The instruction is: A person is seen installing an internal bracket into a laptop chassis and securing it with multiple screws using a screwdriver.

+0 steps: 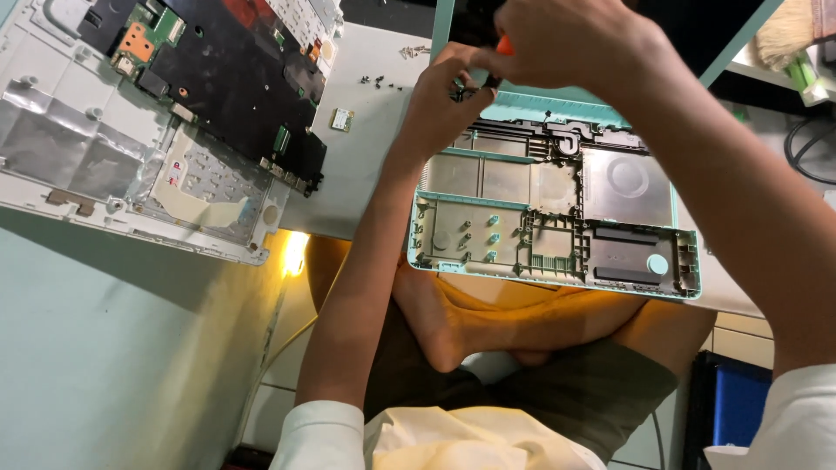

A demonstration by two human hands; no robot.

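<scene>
While the right hand (566,43) is closing around an orange-handled screwdriver (504,45) at the far edge of the teal laptop base shell (557,218), the left hand (448,96) is pinching its fingers (466,83) together right at the tool's tip, on something too small to make out. The shell is lying open-side up on the bench (366,174), overhanging the near edge above the person's lap. Doing this well probably means keeping the driver upright and the left fingertips steadying the tip so nothing slips. Loose screws (383,83) are sitting just beside the left hand, and a white laptop chassis with its circuit board (200,87) is lying well apart to the left.
</scene>
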